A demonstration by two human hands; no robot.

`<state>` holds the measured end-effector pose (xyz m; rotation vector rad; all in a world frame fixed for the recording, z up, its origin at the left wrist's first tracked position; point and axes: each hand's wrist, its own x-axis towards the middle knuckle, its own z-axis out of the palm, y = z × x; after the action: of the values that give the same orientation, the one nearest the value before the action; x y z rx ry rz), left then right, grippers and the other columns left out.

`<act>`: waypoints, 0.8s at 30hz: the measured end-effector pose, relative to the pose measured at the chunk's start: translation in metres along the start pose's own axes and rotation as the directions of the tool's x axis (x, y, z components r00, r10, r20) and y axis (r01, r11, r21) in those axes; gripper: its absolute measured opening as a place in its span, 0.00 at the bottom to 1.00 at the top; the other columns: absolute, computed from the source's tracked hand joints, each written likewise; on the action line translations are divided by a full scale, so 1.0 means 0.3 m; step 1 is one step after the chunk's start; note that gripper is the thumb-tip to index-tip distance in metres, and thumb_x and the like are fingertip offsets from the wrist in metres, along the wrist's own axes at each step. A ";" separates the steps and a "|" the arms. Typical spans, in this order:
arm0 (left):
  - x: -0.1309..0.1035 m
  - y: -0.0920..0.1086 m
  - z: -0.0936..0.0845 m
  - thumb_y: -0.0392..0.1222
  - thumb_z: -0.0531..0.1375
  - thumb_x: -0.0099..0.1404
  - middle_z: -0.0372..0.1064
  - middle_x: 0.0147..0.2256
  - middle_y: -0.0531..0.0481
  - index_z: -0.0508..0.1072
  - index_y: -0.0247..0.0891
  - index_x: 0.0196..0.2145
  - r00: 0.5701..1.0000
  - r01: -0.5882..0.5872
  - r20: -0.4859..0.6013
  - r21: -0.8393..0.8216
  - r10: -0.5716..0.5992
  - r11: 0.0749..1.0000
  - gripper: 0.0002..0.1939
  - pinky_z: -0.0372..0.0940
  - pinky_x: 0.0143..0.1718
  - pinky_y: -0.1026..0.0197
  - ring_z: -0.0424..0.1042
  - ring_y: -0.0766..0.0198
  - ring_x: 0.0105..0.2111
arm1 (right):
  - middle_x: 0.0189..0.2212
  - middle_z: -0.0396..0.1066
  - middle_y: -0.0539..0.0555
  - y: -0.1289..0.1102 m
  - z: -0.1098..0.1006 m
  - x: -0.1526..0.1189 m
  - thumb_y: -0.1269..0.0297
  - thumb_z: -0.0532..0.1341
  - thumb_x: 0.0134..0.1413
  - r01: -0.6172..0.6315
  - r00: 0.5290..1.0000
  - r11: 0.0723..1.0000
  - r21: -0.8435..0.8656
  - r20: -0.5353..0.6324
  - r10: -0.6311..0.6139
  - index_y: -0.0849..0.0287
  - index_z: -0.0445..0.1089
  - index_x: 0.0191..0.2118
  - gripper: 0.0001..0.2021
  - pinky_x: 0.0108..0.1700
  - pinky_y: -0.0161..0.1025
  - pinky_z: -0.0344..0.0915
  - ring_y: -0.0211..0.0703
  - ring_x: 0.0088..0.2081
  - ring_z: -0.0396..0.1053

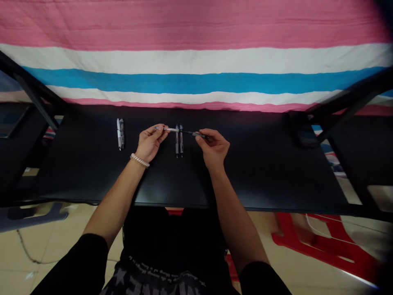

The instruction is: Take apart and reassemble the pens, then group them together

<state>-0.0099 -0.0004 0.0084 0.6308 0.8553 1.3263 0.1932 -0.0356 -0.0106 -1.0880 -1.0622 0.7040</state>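
My left hand (151, 141) pinches one end of a slim clear tube, perhaps a pen barrel or refill (171, 129), above the black table. The dark end of a pen piece (196, 134) is held in my right hand (215, 145), fingers closed on it. The two pieces point at each other and meet or nearly meet between my hands; whether they are joined is too small to tell. Beneath them lie two grey and clear pens (177, 143) (181, 143), side by side. Left of my left hand, a white pen (119, 134) rests against a grey one (123, 134).
The black table (260, 172) stretches to both sides, with dark metal frames at its ends. A pink, white and blue striped cloth (196, 82) hangs behind it. A red stool (325, 241) stands at lower right, a grey one (37, 219) at lower left.
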 end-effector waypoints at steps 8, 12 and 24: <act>0.001 0.005 -0.006 0.32 0.68 0.62 0.79 0.36 0.47 0.81 0.34 0.33 1.000 0.006 0.015 0.016 -0.007 1.000 0.01 0.72 0.50 0.62 0.79 0.67 0.38 | 0.38 0.78 0.53 0.000 0.001 -0.001 0.60 0.72 0.49 0.010 1.000 1.000 -0.029 0.008 -0.010 0.54 0.76 0.39 0.11 0.48 0.46 0.77 0.45 0.40 0.79; -0.011 -0.013 0.003 0.33 0.70 0.60 0.79 0.36 0.47 0.81 0.34 0.33 0.996 0.045 0.080 0.031 -0.048 0.998 0.03 0.72 0.49 0.60 0.79 0.65 0.38 | 0.39 0.77 0.53 -0.026 0.034 -0.027 0.58 0.73 0.49 0.009 0.998 1.000 0.009 0.066 -0.009 0.54 0.77 0.34 0.09 0.45 0.45 0.78 0.44 0.39 0.79; 0.000 -0.005 -0.001 0.34 0.68 0.63 0.79 0.36 0.48 0.81 0.35 0.33 1.000 0.013 0.003 0.050 -0.014 0.999 0.01 0.70 0.49 0.62 0.78 0.67 0.38 | 0.38 0.78 0.51 -0.014 0.048 -0.046 0.53 0.74 0.46 -0.146 0.972 0.988 -0.047 0.178 0.152 0.52 0.78 0.43 0.18 0.42 0.41 0.78 0.40 0.36 0.78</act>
<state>-0.0093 -0.0007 0.0069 0.6653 0.8907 1.2945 0.1746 -0.0440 -0.0098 -1.1573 -1.1580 0.9219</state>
